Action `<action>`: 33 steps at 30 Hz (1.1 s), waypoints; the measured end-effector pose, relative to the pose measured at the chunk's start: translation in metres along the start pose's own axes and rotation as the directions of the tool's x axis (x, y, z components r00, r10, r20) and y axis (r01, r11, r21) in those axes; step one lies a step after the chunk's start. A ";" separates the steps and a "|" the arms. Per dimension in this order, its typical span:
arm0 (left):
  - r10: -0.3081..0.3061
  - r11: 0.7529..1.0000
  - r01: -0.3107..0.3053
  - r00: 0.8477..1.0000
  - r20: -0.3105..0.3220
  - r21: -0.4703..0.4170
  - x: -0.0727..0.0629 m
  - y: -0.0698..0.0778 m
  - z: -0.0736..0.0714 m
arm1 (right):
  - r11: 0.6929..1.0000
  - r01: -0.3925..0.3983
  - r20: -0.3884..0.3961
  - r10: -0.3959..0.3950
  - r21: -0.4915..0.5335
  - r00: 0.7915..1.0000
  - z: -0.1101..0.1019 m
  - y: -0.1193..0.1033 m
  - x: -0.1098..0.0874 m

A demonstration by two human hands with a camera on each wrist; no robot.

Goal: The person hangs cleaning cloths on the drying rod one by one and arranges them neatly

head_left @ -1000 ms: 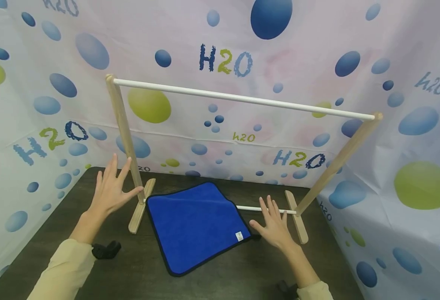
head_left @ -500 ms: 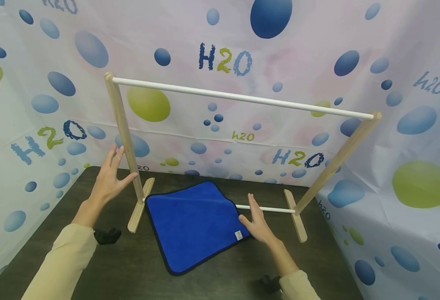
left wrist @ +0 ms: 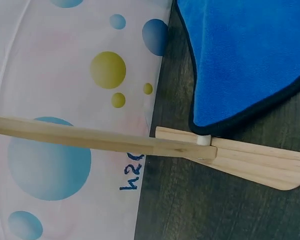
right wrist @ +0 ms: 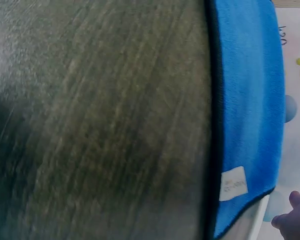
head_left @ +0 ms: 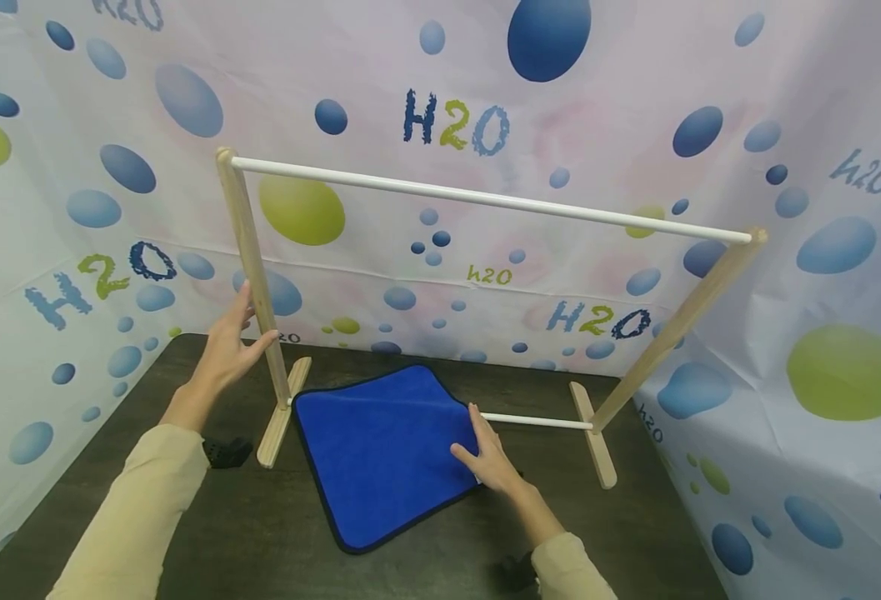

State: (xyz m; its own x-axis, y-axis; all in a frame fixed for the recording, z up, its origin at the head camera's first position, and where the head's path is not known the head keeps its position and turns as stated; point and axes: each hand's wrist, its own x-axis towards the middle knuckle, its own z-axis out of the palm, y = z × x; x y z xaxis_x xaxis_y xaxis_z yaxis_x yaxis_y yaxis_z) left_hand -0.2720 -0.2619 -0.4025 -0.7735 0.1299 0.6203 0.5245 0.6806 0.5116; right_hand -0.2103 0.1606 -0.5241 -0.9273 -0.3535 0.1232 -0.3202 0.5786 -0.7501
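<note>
A blue cloth (head_left: 380, 458) with black edging lies over the low white rod (head_left: 538, 420) of a wooden rack and spreads onto the table. My left hand (head_left: 228, 348) is up beside the rack's left post (head_left: 248, 250), its thumb overlapping the post in the head view. The left wrist view leaves that hand out but shows the cloth's corner (left wrist: 210, 112) near the post's foot (left wrist: 270, 165). My right hand (head_left: 488, 458) is over the cloth's right part, fingers extended, holding nothing. Part of it (right wrist: 295, 220) enters the right wrist view, near the cloth's white label (right wrist: 233, 183).
A white top rod (head_left: 485, 198) joins the two posts high above the dark table (head_left: 275, 533). The right post (head_left: 680, 325) leans outward in view and stands on a wooden foot (head_left: 596, 442). Printed sheets (head_left: 560, 108) enclose the back and sides.
My right hand has moved left, from beside the cloth to over its right part, covering the label in the head view. My left hand has come slightly right and closer to the left post.
</note>
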 end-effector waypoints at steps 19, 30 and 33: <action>0.089 0.996 -0.086 0.982 -0.165 0.022 0.011 0.002 0.016 | 0.984 -0.158 0.128 0.146 0.084 0.981 0.014 0.022 0.005; 0.033 0.999 -0.032 0.986 -0.164 0.013 0.014 0.005 0.014 | 0.988 -0.136 0.101 0.143 -0.074 0.985 0.021 0.030 0.013; 0.031 0.999 -0.030 0.986 -0.162 0.010 0.013 0.006 0.015 | 0.987 -0.121 0.046 0.126 -0.110 0.991 0.026 0.031 0.015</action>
State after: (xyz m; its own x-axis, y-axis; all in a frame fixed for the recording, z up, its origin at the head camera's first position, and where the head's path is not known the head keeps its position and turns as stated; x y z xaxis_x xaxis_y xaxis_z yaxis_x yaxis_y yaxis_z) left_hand -0.2841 -0.2455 -0.4004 -0.6890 0.0329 0.7240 0.5439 0.6838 0.4865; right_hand -0.2287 0.1546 -0.5625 -0.9505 -0.3108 -0.0022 -0.2254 0.6940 -0.6838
